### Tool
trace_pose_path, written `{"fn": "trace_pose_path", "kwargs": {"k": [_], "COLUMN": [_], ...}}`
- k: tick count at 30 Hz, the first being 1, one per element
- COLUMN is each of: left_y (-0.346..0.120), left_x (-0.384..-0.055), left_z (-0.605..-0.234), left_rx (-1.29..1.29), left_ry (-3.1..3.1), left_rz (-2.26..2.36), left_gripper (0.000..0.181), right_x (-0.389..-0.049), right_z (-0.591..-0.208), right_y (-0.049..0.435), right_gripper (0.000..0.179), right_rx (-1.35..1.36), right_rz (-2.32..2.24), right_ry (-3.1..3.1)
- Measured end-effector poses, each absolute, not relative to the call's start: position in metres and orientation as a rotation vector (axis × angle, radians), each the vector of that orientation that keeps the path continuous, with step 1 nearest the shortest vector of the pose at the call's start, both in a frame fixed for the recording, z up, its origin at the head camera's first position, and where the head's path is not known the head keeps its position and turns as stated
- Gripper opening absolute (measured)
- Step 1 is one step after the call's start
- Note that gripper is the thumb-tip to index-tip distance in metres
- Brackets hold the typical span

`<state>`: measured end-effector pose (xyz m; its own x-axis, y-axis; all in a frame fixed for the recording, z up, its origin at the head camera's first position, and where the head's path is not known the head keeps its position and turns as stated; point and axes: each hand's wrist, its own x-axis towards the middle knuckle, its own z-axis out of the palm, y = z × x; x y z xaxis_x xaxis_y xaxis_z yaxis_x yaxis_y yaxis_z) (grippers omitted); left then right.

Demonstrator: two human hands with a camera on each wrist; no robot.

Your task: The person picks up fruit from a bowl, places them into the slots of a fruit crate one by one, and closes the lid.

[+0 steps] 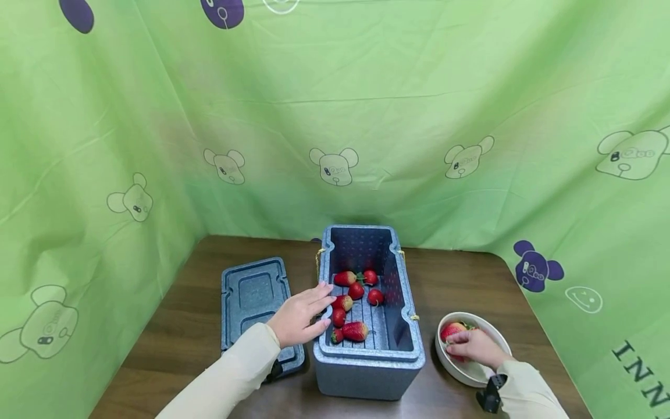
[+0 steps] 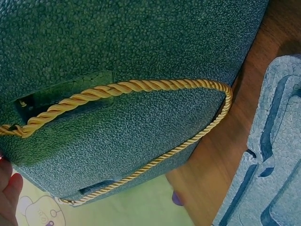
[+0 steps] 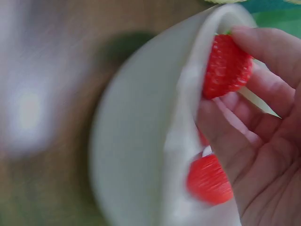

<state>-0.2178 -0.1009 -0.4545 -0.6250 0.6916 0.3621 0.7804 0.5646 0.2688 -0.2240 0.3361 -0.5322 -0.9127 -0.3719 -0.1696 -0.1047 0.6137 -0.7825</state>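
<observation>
My left hand (image 1: pixel 299 317) rests on the left rim of a blue speckled foam box (image 1: pixel 369 378), its fingers straight and reaching over the edge. In the left wrist view only its fingertips show, at the far left beside the box wall. Several red strawberries lie on the ribbed floor inside the box, one (image 1: pixel 356 331) close to the near wall. My right hand (image 1: pixel 477 347) is inside a white bowl (image 1: pixel 442 356) right of the box. Its thumb and fingers pinch a strawberry (image 3: pixel 228 66) near the bowl's rim. Another strawberry (image 3: pixel 209 179) sits lower in the bowl.
A blue foam lid (image 1: pixel 256 291) lies on the brown wooden table (image 1: pixel 434 273), left of the box. Gold twisted rope (image 2: pixel 160 84) runs along the box's side as a handle. A green curtain (image 1: pixel 335 116) with bear drawings hangs around the table.
</observation>
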Motion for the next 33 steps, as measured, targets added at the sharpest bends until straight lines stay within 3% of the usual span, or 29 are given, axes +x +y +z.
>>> {"fn": "trace_pose_path", "kwargs": {"k": [10,18,33], "left_y": [-0.1,-0.1,-0.102], "left_x": [-0.216,-0.217,-0.219], "left_z": [-0.454,-0.454,-0.456], "left_rx": [-1.235,-1.23,-1.236], "left_ry": [-2.581,-2.582,-2.573], "left_rz": [-0.606,-0.625,-0.619], "left_gripper": [0.047,0.047,0.047], "right_x": [-0.243,-0.258,-0.287], "right_z": [-0.475,-0.433,-0.397], "right_y": [0.313,0.292,0.271], "right_gripper": [0.045,0.04,0.035], "right_rx": [-0.277,-0.444,-0.621], "right_rz": [-1.297,-1.384,-1.37], "right_ry": [2.665,2.776,2.871]}}
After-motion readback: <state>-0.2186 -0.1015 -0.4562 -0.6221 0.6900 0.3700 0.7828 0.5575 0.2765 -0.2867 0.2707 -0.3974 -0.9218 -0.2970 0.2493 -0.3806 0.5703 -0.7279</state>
